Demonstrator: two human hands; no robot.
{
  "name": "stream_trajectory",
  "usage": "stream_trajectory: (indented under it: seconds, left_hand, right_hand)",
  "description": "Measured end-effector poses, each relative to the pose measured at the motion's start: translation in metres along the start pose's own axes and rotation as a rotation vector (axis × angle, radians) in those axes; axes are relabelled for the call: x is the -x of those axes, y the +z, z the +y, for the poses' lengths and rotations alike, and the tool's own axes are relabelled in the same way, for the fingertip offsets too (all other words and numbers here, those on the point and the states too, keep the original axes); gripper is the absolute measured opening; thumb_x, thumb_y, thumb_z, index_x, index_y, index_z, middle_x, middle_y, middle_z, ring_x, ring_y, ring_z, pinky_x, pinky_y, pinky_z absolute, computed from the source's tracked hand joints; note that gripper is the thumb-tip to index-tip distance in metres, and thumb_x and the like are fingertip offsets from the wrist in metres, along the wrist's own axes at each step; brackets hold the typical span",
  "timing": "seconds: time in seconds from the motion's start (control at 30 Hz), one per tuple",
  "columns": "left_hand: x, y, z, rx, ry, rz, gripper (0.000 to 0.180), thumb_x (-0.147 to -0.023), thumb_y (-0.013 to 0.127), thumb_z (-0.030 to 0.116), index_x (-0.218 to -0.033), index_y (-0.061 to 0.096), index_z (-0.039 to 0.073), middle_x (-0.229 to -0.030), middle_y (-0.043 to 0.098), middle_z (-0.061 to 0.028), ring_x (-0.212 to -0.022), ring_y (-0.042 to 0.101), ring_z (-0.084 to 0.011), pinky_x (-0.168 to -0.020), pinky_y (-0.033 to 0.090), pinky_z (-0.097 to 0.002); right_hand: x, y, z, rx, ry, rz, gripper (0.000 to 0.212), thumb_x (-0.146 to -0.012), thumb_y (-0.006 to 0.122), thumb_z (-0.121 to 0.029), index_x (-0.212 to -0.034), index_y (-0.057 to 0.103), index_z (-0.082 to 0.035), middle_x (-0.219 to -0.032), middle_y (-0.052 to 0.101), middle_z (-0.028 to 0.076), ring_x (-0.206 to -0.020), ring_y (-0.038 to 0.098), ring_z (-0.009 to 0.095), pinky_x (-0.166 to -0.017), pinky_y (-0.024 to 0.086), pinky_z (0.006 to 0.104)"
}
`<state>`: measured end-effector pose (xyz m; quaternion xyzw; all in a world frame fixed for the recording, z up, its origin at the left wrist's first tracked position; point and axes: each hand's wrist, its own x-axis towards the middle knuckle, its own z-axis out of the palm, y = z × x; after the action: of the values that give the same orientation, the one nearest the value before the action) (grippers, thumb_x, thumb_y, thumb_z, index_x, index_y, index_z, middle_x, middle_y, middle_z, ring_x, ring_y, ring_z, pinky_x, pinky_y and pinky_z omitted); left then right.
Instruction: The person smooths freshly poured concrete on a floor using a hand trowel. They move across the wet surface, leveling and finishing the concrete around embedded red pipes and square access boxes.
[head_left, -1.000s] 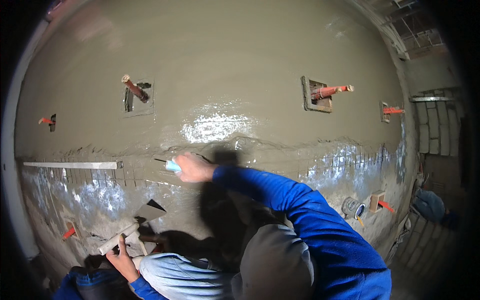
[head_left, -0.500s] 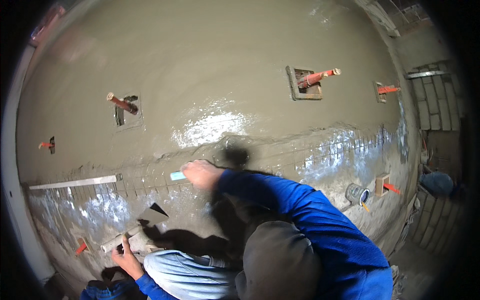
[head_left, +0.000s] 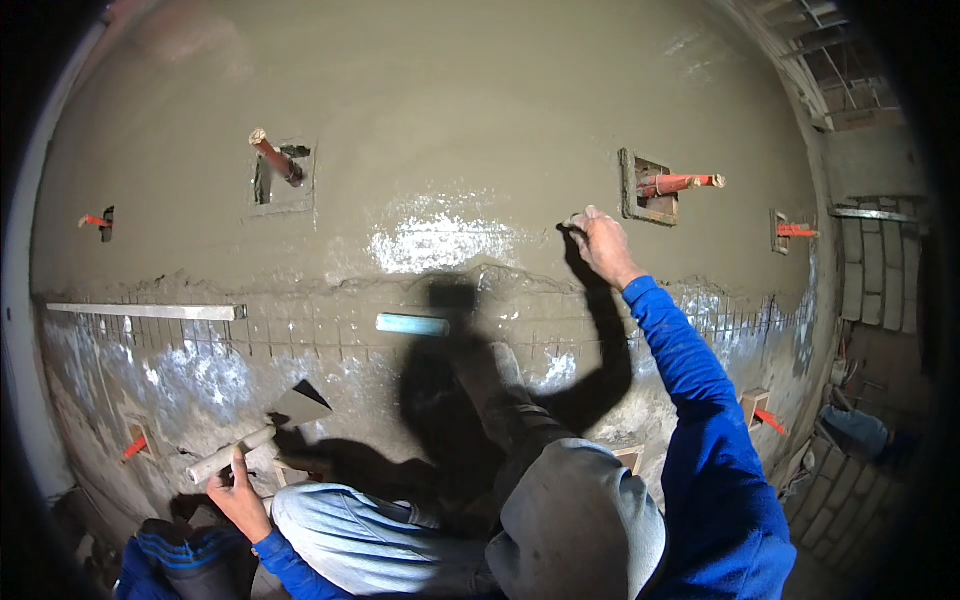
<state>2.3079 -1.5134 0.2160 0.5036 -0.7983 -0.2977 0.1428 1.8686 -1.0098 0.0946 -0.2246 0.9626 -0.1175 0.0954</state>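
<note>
My left hand [head_left: 240, 497] is closed around a pale bar-shaped tool [head_left: 228, 455] low at the left. A thin grey plate with a dark corner [head_left: 303, 402] shows just beyond it; whether the two are joined I cannot tell. My right hand [head_left: 604, 246] is up against the wet grey plaster [head_left: 470, 120], its fingers pinched together. What they hold, if anything, is too small to make out. A short light-blue bar [head_left: 412, 324] lies against the lower plaster band, left of my right arm and apart from both hands.
Red conduits [head_left: 680, 184] jut from a recessed box right of my right hand; another conduit [head_left: 275, 157] stands out at the left. A long pale straightedge [head_left: 145, 311] lies along the plaster's lower edge. My grey-clad knees [head_left: 350, 540] fill the lower middle. Blockwork [head_left: 870, 250] shows at right.
My right hand has left the light-blue bar and moved up and right to the plaster near the conduits. My left hand still grips the pale tool. The view has shifted slightly.
</note>
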Motion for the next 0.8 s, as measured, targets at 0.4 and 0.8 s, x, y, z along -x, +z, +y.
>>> stream_trajectory:
  seconds: [0.4, 0.8]
  left_hand:
    - [-0.005, 0.004, 0.001, 0.025, -0.006, 0.006, 0.036, -0.098, 0.076, 0.027, -0.089, 0.067, -0.006, -0.082, 0.066, -0.0048, -0.074, 0.052, -0.0119, -0.067, 0.045, -0.0317]
    - [-0.008, 0.002, -0.006, 0.050, 0.002, -0.049, 0.033, -0.099, 0.075, 0.025, -0.093, 0.068, -0.006, -0.085, 0.066, -0.0048, -0.076, 0.053, -0.0126, -0.070, 0.046, -0.0311]
  right_hand:
    - [-0.015, 0.017, 0.001, 0.156, -0.153, -0.196, 0.036, -0.094, 0.059, -0.008, -0.126, 0.072, -0.017, -0.112, 0.059, 0.019, -0.109, 0.063, 0.039, -0.090, 0.055, 0.0492]
    - [-0.022, 0.030, 0.005, 0.067, -0.114, -0.122, 0.009, -0.091, 0.065, -0.012, -0.098, 0.067, -0.005, -0.105, 0.060, 0.019, -0.103, 0.064, 0.040, -0.086, 0.054, 0.0515]
